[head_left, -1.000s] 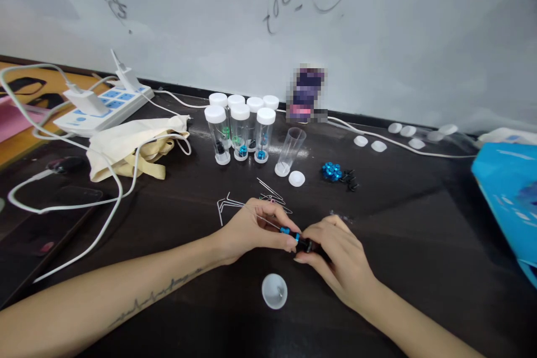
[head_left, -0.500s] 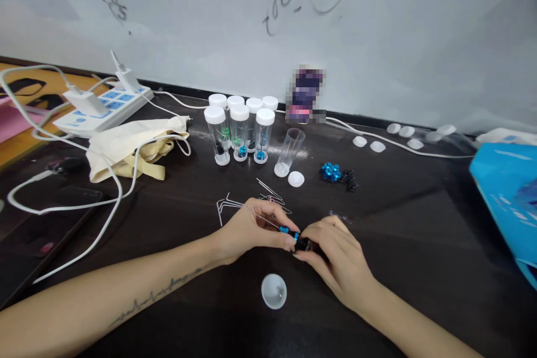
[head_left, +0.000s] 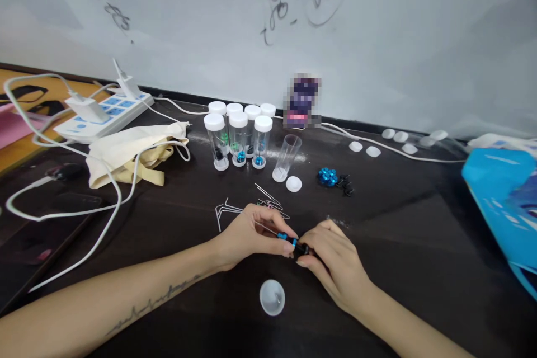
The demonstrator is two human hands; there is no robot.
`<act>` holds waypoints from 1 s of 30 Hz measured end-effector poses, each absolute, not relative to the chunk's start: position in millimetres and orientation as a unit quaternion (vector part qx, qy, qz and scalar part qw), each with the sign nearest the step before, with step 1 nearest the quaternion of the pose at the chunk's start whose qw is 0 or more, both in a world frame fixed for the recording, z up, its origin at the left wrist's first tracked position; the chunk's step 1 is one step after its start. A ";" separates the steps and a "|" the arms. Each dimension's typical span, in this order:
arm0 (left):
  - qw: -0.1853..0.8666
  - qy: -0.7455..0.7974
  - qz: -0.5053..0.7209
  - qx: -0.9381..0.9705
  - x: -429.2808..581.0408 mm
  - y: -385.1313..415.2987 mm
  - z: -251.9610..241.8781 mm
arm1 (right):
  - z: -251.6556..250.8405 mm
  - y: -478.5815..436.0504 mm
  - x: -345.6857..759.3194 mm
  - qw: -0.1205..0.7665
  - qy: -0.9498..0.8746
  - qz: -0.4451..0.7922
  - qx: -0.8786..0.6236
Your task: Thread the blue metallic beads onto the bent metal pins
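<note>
My left hand point(head_left: 247, 236) pinches a small blue and black metal assembly point(head_left: 282, 236) between thumb and fingers. From its blue end a thin metal rod runs back under the fingers. Closed around the black end of the same piece is my right hand point(head_left: 335, 265); its fingertips partly hide that end. Just in front of both hands stands a small translucent cup point(head_left: 272, 297) with something small inside. L-shaped metal keys point(head_left: 226, 208) and thin wire pieces point(head_left: 268, 194) lie behind the left hand. Blue metal parts point(head_left: 327, 177) and black screws point(head_left: 346, 185) are piled farther back.
Several white-capped clear tubes point(head_left: 238, 140) stand at the back, beside an uncapped tube point(head_left: 287, 158) and a white cap point(head_left: 293, 184). A power strip point(head_left: 100, 117), cables and a cream cloth bag point(head_left: 126, 151) are left. A blue bag point(head_left: 499, 196) is right; a phone leans against the whiteboard.
The whole view has shifted slightly. Both hands keep hold of the blue and black assembly, with the right fingers and thumb a little shifted around its black end.
</note>
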State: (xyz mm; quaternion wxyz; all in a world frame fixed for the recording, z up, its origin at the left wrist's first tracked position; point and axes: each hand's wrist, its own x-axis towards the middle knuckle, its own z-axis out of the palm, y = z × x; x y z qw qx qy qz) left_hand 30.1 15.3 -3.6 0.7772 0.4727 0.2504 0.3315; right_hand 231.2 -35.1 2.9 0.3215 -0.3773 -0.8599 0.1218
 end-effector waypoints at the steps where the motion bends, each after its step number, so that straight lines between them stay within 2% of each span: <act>1: 0.776 0.254 0.332 0.472 30.2 15.4 -3.8 | 2.8 -35.5 231.2 0.325 -0.858 0.122 -0.378; 8: 0.765 0.264 0.343 0.476 31.4 14.8 -6.8 | 1.9 -35.8 231.5 0.353 -0.853 0.117 -0.367; 20: 0.780 0.260 0.339 0.458 32.9 11.8 -6.7 | 2.3 -35.3 229.1 0.319 -0.853 0.118 -0.397; 30: 0.782 0.270 0.373 0.420 32.8 12.4 -4.6 | 5.5 -37.5 230.0 0.351 -0.836 0.109 -0.407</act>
